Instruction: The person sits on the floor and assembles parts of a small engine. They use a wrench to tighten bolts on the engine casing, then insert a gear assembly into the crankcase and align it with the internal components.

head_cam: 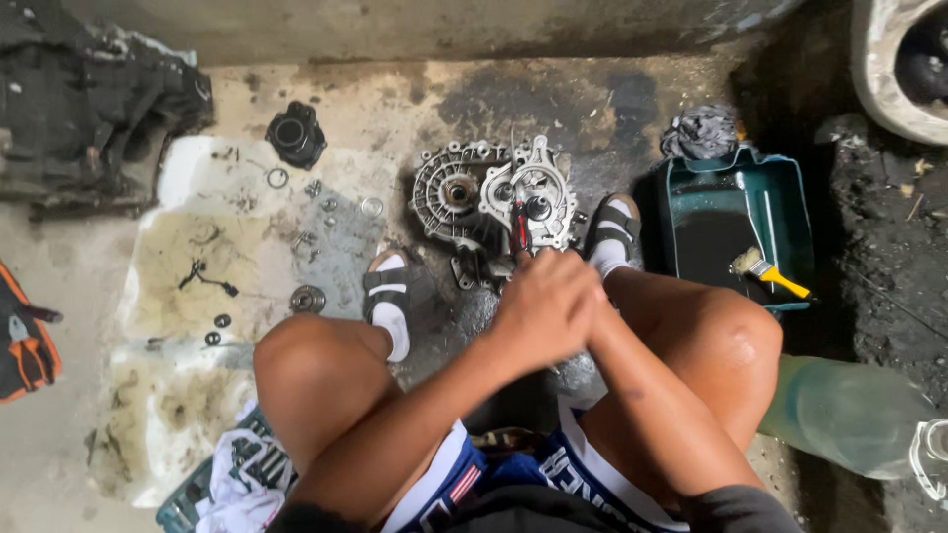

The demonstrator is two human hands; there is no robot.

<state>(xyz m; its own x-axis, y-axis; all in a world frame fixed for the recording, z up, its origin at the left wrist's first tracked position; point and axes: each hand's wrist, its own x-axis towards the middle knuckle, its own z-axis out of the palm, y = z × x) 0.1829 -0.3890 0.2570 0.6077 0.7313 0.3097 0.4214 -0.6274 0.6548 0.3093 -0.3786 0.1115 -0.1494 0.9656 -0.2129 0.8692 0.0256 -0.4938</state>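
A grey metal gearbox housing (494, 192) with gears and bearings lies on the oily concrete floor between my sandalled feet. My left hand (538, 306) and my right hand (595, 314) are pressed together just in front of it. Both close around a tool with red and black handles (520, 227), whose tip points into the housing near a round bearing (538, 207). My left hand covers most of my right, so the exact grip of the right is hard to see.
A green tray (780, 197) holds dark liquid and a yellow-handled brush (770, 274). A grey rag (699, 131) lies behind it. Rings, washers and a black round part (294, 133) sit on stained cardboard (178, 286) at left. A translucent bottle (849, 415) lies at right.
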